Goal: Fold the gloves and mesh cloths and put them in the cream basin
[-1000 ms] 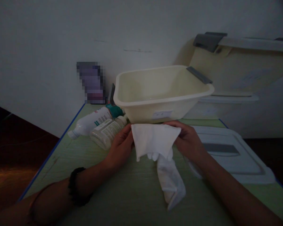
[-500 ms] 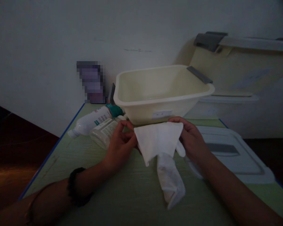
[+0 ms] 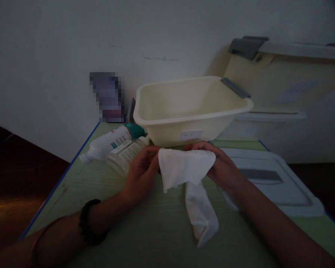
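Note:
A white cloth glove is stretched flat between my two hands above the table, its wide edge hanging toward me. At its left corner, my left hand pinches the fabric with curled fingers. My right hand grips the opposite side, some of its fingers behind the cloth. Below lies another white cloth piece, long and crumpled, on the green table; its upper end is hidden behind the glove. Just beyond my hands stands a cream plastic bin with no lid on it.
Left of the bin lie a white bottle with a green band and a clear bottle. A white lid rests on the right. Larger storage boxes stand at the back right. A pixelated object leans against the wall.
My hands have shifted their grip along the glove's edge. Finger-like ends that showed below the cloth earlier are now mostly hidden. The bin, bottles and other cloth piece stay put.

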{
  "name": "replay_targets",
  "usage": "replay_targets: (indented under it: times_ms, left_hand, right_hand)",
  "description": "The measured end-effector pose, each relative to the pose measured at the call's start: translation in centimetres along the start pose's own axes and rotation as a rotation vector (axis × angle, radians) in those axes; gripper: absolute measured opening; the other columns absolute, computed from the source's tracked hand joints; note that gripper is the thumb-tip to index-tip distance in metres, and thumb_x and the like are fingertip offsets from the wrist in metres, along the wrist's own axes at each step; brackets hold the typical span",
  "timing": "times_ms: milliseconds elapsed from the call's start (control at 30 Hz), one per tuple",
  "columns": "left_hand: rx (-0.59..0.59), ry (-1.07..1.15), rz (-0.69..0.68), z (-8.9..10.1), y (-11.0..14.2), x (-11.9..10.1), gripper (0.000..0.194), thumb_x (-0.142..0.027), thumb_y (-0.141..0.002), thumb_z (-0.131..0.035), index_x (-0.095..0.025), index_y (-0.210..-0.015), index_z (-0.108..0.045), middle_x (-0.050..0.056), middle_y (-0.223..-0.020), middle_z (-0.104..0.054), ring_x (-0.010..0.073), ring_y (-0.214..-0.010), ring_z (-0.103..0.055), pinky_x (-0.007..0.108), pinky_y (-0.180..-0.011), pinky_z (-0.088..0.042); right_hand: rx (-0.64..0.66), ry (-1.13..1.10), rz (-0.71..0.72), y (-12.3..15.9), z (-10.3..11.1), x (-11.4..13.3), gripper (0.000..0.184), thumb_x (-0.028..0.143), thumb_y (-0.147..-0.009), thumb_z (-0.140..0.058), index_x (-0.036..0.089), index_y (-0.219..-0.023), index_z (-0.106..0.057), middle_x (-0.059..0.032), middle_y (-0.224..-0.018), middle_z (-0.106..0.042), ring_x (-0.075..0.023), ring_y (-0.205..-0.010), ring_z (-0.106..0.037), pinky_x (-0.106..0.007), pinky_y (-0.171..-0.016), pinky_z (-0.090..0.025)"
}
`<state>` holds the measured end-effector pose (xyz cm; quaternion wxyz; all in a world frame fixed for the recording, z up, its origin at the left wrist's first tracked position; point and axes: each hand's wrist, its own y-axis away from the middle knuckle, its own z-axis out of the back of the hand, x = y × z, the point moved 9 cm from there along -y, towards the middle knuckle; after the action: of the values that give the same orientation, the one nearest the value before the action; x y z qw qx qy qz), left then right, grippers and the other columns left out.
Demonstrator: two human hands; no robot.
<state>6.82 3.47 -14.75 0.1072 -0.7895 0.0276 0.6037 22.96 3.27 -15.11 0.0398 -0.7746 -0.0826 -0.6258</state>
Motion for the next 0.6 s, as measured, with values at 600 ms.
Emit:
replay_targets:
  times_ms: [600]
  left_hand:
    - [-0.011, -0.162, -0.09, -0.2, -0.2, -0.9, 0.016, -0.031, -0.079, -0.065, -0.018, -0.073, -0.058, -0.001, -0.074, -0.059, 0.0124, -0.07, -0.054, 0.023, -0.064, -0.046]
  right_hand:
    - [-0.081, 0.098, 0.103, -0.2, 1.0, 0.6, 0.028, 0.019, -0.069, -0.069, 0.027, -0.095, -0.06, 0.0018, -0.088, -0.068, -0.0132, -0.077, -0.064, -0.026, -0.067, -0.05]
